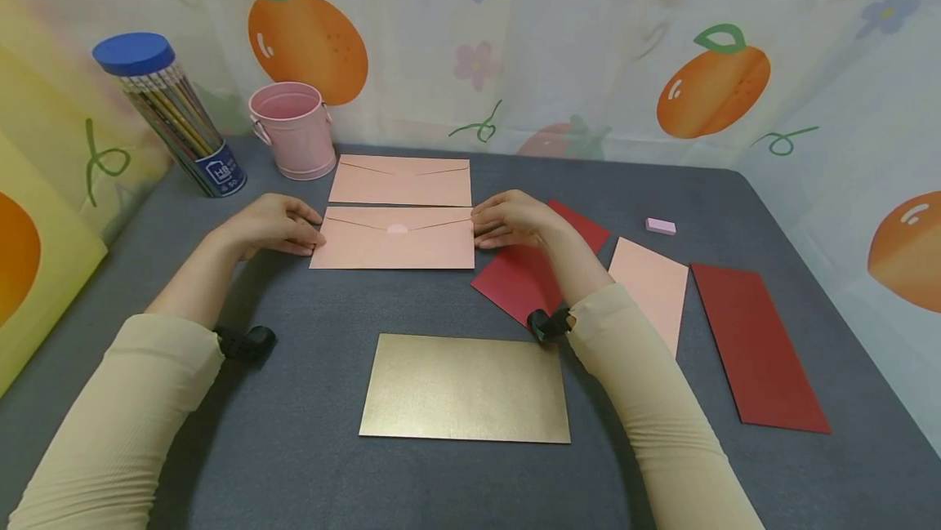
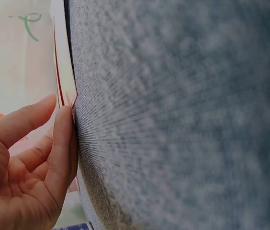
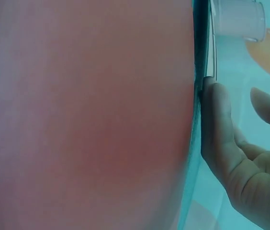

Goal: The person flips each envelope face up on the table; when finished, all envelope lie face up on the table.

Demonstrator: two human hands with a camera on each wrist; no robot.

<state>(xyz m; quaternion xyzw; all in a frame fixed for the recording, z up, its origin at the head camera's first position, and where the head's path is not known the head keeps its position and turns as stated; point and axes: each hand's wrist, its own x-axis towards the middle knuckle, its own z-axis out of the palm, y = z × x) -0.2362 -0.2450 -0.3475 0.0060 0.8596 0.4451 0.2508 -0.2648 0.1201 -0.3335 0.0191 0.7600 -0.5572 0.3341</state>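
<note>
A pink envelope [image 1: 393,239] with a round seal lies flap-up on the grey table [image 1: 309,465]. My left hand [image 1: 278,224] rests at its left end, fingertips touching the edge. My right hand [image 1: 510,220] touches its right end the same way. In the left wrist view the left hand [image 2: 34,158] lies with straight fingers flat on the grey cloth [image 2: 183,120]. In the right wrist view the right hand [image 3: 235,153] lies flat too, its thumb held apart. Neither hand pinches anything that I can see.
A second pink envelope [image 1: 401,180] lies just behind. A gold card [image 1: 465,387] lies in front. A red envelope [image 1: 518,275] sits under my right wrist, with a pink envelope [image 1: 653,287], a dark red envelope [image 1: 757,346] and an eraser [image 1: 660,226] to the right. A pink bucket [image 1: 294,130] and a pencil tube [image 1: 169,113] stand back left.
</note>
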